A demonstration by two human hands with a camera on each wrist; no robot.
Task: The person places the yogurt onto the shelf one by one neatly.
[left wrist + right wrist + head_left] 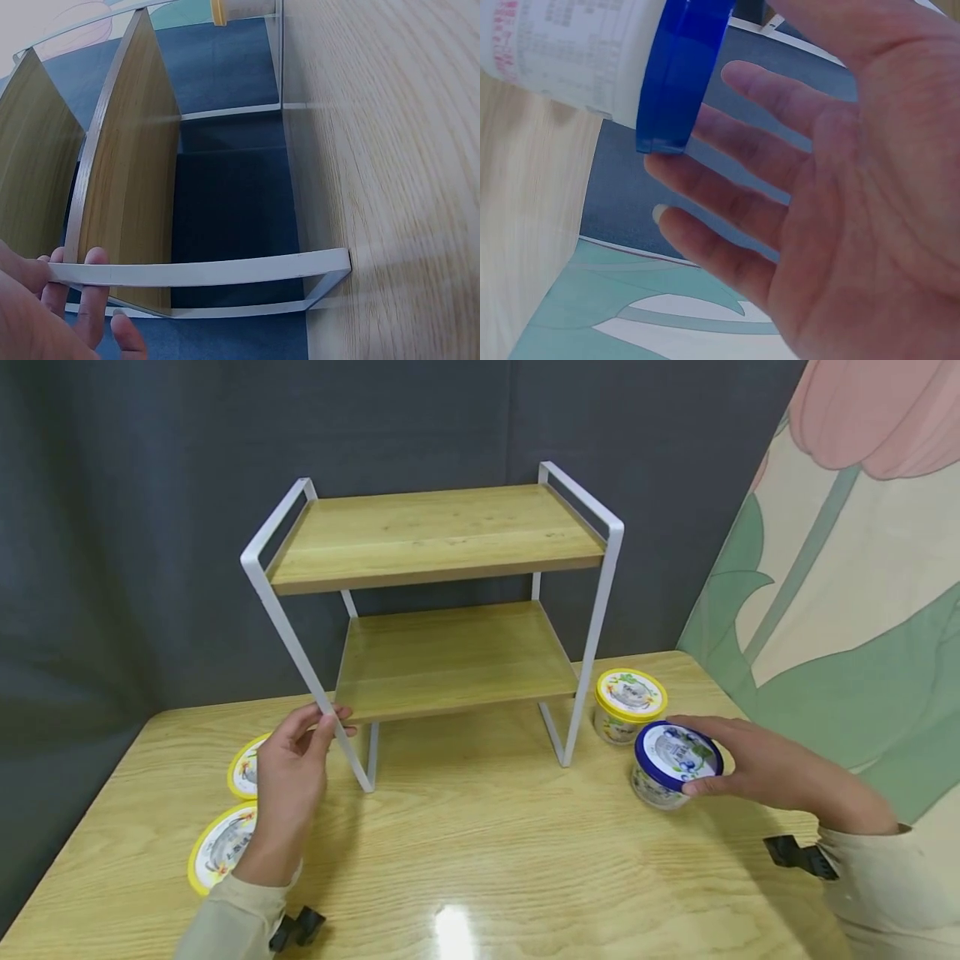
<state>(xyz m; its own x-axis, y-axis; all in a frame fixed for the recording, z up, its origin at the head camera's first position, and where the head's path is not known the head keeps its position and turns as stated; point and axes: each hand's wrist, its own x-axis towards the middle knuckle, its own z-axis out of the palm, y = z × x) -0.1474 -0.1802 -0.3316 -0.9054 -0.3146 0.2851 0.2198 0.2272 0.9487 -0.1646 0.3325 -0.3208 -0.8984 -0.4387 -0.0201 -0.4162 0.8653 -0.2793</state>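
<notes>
A two-tier wooden shelf [442,531] with a white metal frame stands on the table. My left hand [292,768] grips its front left leg [288,635], just beside the lower board [457,660]; the left wrist view has the fingers [91,307] around the white bar. To the right of the shelf is a round tub with a dark blue lid [678,753], printed with blueberries. My right hand [772,768] holds that lid from the right, thumb at the front rim and fingers at the back. In the right wrist view fingertips meet the blue lid [682,75].
A yellow-lidded tub [630,697] stands just behind the blue-lidded one. Two more yellow lids [243,768] [221,852] show at the left, partly hidden by my left arm. A dark curtain [420,418] hangs behind the table [480,835], and a flower-patterned cloth [847,577] at the right.
</notes>
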